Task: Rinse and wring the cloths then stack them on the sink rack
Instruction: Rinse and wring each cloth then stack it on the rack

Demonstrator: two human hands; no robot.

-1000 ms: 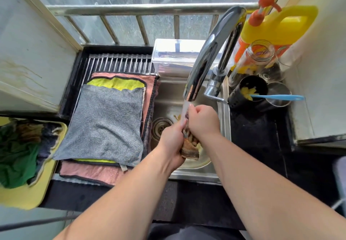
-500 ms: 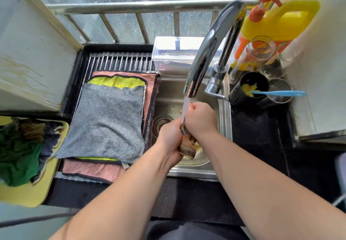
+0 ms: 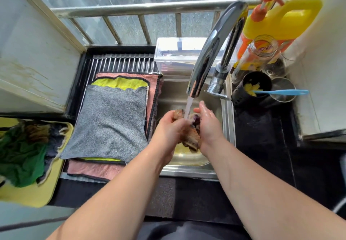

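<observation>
Three cloths already lie flat on the sink rack to the left: a grey cloth on a yellow one, on a pink one. Under the running tap, the left hand curls around a bunched brown cloth while the right hand presses it with fingers half open. More cloths wait on the yellow tray, far left, so rinsing looks about midway.
</observation>
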